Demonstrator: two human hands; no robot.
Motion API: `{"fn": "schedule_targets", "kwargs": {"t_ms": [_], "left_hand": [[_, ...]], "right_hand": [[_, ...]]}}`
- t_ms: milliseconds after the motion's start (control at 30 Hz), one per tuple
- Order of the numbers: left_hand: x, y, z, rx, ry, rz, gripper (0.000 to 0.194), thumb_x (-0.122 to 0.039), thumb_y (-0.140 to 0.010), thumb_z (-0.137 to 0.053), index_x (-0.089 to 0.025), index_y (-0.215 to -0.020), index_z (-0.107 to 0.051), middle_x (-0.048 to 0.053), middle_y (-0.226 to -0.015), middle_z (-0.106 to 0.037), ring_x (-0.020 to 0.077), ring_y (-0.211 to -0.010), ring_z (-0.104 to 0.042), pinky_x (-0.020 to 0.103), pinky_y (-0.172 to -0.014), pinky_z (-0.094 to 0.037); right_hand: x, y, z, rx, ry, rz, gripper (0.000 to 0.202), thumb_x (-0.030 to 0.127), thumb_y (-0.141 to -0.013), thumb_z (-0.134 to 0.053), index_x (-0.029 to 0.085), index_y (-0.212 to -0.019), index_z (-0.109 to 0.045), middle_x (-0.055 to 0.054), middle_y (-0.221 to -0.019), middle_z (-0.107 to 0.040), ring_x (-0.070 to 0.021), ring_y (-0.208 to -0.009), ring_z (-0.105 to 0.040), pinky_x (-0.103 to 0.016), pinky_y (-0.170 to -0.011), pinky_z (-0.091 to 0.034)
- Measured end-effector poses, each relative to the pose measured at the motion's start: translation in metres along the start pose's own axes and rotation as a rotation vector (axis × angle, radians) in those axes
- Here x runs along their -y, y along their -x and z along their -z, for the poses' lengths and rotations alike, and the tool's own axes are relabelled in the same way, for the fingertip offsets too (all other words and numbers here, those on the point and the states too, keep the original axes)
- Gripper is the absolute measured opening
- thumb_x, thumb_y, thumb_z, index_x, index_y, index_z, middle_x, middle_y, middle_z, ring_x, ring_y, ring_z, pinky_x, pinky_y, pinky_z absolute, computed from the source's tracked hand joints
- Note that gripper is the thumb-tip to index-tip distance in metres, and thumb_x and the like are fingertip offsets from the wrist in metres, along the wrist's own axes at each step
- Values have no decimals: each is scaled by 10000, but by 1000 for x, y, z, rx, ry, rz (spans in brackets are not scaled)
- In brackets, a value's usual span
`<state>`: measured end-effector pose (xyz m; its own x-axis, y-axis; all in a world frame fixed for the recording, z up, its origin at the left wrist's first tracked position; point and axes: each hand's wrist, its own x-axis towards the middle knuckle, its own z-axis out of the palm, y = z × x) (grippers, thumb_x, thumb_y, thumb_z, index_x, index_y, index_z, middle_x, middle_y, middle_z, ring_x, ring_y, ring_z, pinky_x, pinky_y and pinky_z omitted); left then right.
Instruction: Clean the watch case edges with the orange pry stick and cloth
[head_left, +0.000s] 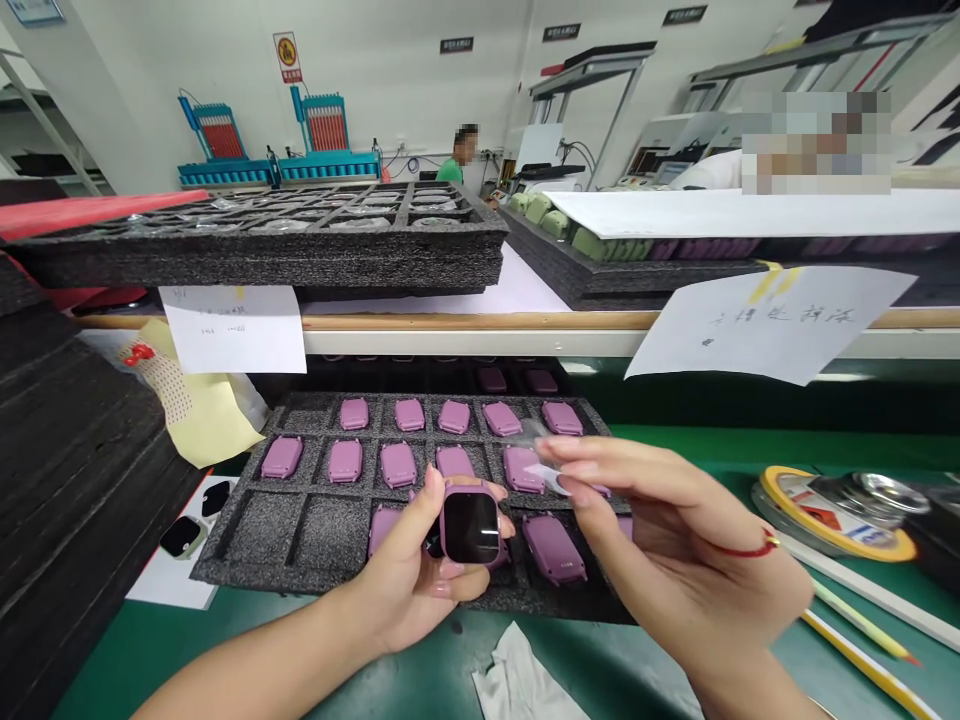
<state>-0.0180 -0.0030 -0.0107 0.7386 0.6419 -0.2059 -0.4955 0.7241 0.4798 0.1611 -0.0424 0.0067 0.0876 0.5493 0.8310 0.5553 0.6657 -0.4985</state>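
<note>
My left hand (427, 560) is closed around a purple smartwatch case (471, 527), its black screen turned up towards me. To the right, my right hand (667, 530) pinches a thin, clear film with a whitish tab (550, 476) between thumb and fingers, apart from the watch. Beneath both hands lies a black foam tray (259, 535) divided into compartments. Many of these hold purple watch cases (555, 548), lying with their screens hidden. Two compartments at the tray's front left hold nothing. My hands cover part of the middle and right of the tray.
A white cloth (521, 680) lies at the front. Tape rolls (832, 512) and pencils (862, 655) are at the right. A shelf edge (465, 335) with hanging paper notes crosses above, bearing foam trays (262, 255). Stacked black foam (67, 470) stands left. Two people are beyond.
</note>
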Motion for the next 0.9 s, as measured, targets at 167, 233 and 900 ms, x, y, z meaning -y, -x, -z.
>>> {"fn": "schedule_targets", "kwargs": {"t_ms": [167,233,900], "left_hand": [[0,0,1,-4,21,13,484,-561,-706,-843,-127,-912,-776,70,-768,-707,-22,-404,-359,81,-364,-259],[0,0,2,2,34,18,453,-542,-709,-850,-132,-886,-774,46,-707,-676,-16,-400,-366,81,-360,-262],[6,-1,2,-118,-91,-27,594,-608,-588,-890,-146,-871,-647,-75,-505,-503,1,-381,-319,78,-338,-225]], "right_hand": [[7,-1,6,131,131,189,353,-55,-827,-662,199,-1064,-723,-52,-986,-782,-178,-893,-766,-263,-832,-646],[13,0,7,173,137,215,346,-42,-830,-669,197,-1071,-737,-60,-1000,-777,-186,-901,-763,-268,-829,-650],[15,7,-14,382,88,207,387,147,-888,-714,158,-1263,-620,-53,-867,-714,-192,-778,-648,-354,-705,-561]]}}
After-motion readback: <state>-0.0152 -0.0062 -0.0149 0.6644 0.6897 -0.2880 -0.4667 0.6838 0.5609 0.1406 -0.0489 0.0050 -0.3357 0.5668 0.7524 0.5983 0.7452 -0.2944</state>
